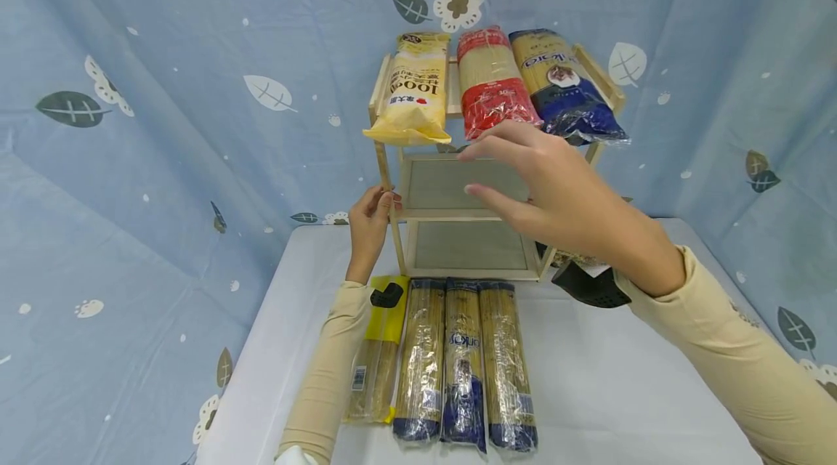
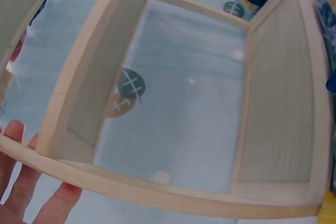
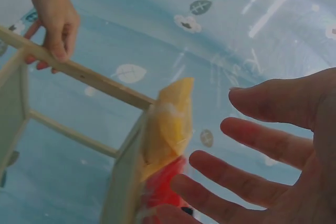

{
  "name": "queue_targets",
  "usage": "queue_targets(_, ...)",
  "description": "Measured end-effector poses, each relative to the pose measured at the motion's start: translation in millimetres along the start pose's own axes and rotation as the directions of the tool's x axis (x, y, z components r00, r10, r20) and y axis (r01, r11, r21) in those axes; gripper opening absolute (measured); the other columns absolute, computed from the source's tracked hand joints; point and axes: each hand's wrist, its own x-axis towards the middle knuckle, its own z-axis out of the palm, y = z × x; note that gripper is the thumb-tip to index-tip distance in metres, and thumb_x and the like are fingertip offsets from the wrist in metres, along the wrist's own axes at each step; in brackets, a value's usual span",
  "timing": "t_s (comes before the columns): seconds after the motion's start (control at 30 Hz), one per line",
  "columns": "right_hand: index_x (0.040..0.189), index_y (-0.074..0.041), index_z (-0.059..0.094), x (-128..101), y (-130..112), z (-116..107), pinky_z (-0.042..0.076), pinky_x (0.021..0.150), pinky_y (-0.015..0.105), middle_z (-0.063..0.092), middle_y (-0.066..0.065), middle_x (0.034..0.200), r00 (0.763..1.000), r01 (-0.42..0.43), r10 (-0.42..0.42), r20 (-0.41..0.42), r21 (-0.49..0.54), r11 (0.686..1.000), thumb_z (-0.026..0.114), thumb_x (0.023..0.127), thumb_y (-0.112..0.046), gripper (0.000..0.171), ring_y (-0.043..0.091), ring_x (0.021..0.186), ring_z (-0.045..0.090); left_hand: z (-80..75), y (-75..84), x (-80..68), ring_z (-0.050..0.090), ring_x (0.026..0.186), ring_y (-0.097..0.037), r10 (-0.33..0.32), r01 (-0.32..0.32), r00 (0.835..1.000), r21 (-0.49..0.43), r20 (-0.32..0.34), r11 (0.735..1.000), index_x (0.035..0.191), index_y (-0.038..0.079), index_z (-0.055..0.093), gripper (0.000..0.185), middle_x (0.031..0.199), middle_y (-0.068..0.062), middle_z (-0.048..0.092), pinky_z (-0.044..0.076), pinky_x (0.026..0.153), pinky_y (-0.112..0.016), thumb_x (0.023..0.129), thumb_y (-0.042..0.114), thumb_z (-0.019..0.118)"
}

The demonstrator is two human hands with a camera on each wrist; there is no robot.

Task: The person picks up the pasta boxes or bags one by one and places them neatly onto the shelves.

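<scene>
Head view: rack (image 1: 458, 214) at the table's (image 1: 621, 378) far edge is gripped at its front left post by the left hand (image 1: 369, 221); the right hand (image 1: 549, 185), spread and empty, hovers below the red packet (image 1: 493, 83). Left wrist view: fingers (image 2: 21, 192) curl behind the post. Right wrist view: fingers (image 3: 252, 140) are splayed; the rack is best steadied while anything is lifted.

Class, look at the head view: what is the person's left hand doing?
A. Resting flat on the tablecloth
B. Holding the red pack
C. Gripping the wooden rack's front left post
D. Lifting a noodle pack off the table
C: the left hand curls round the front left post of the wooden rack.
</scene>
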Motion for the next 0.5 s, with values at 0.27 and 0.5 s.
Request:
queue_targets(0.27, 0.113, -0.011, 0.066, -28.1, 12.3, 11.2, 0.048, 0.075, 0.042, 0.062, 0.006, 0.115, 0.998, -0.062, 0.061, 0.031, 0.025, 0.998, 0.067, 0.089, -0.014, 0.024, 0.022, 0.092, 0.062, -0.6, -1.3, -0.4, 0.063, 0.085, -0.041, -0.015, 0.015, 1.000, -0.001, -0.003, 1.000, 0.114, -0.009, 0.061, 0.024, 0.095, -0.028, 0.065, 0.049, 0.067, -0.055, 0.098, 0.006, 0.052)
queue_targets(0.5, 0.113, -0.010, 0.065, -56.2, 27.7, 22.5, 0.049, 0.074, 0.042, 0.063, 0.005, 0.111, 0.989, -0.130, 0.126, 0.076, 0.044, 0.991, 0.068, 0.089, -0.014, 0.025, 0.020, 0.091, 0.063, 0.6, 0.7, 0.3, 0.063, 0.083, -0.042, -0.006, 0.006, 1.000, 0.019, -0.011, 1.000, 0.112, -0.009, 0.062, 0.023, 0.094, -0.028, 0.066, 0.047, 0.062, -0.053, 0.097, 0.005, 0.052)
